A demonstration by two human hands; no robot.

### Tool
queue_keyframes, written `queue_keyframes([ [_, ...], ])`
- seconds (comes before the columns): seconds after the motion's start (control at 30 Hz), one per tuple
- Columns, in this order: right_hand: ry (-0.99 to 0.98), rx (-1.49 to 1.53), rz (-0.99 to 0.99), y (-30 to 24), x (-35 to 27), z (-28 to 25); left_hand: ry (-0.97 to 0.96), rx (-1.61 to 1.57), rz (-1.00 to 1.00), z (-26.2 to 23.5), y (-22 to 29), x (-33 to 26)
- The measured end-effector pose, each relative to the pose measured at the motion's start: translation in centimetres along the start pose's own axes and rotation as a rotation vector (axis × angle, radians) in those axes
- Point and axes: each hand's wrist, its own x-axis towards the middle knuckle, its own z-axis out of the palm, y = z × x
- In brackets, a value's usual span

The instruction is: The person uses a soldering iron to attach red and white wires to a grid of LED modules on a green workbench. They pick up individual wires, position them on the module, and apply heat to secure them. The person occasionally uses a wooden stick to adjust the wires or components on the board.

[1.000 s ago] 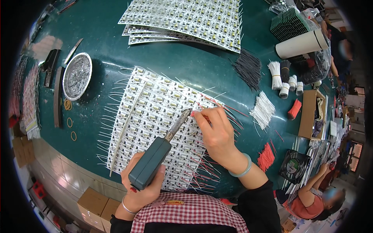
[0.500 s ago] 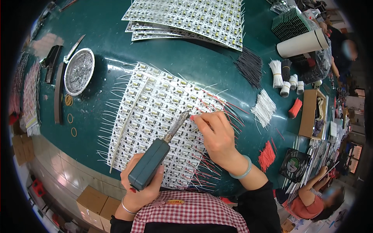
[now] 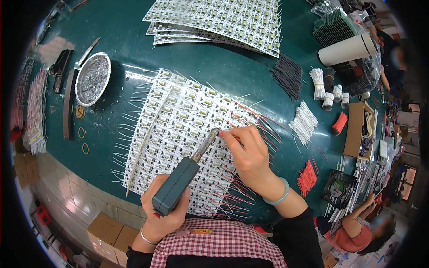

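Right now the left hand (image 3: 163, 214) is wrapped around the teal handle of a soldering iron (image 3: 178, 183), fingers closed tight on the grip, near the person's chest at the lower edge of the desk (image 3: 214, 76). The iron's long axis runs up and to the right from that hand, and its dark metal tip (image 3: 213, 134) ends over the white panel of small circuit boards (image 3: 178, 134) that lies flat in the middle of the green surface.

The right hand (image 3: 250, 156) rests on the panel just to the right of the tip, so it is the nearer hand to the working point. Its thumb and forefinger are pressed together, pinching what looks like a thin red wire (image 3: 232, 136) just beside the iron's tip; whether wire and tip actually touch is too fine to tell. The other fingers curl loosely on the boards.

Red leads fan out from the panel's right side under and past this hand, while white leads stick out along its left edge. Farther right lie a bundle of white wires (image 3: 304, 123) and a bundle of red wires (image 3: 307, 177), well apart from both hands. A round foil dish (image 3: 92, 79) sits to the upper left, and more panels (image 3: 214, 20) are stacked at the top.
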Motion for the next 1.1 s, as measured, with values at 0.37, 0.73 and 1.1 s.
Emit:
queue_keyframes([
  [0.37,0.007,-0.014,0.007,-0.2,0.0,0.0,0.043,-0.028,-0.001,0.4,0.1,0.0],
  [0.73,-0.005,-0.039,0.005,-0.3,0.0,0.1,0.017,-0.021,-0.037,0.2,-0.1,-0.6],
  [1.1,0.015,-0.048,0.012,-0.4,0.0,0.2,-0.022,-0.019,-0.086,-0.5,0.1,-1.1],
])
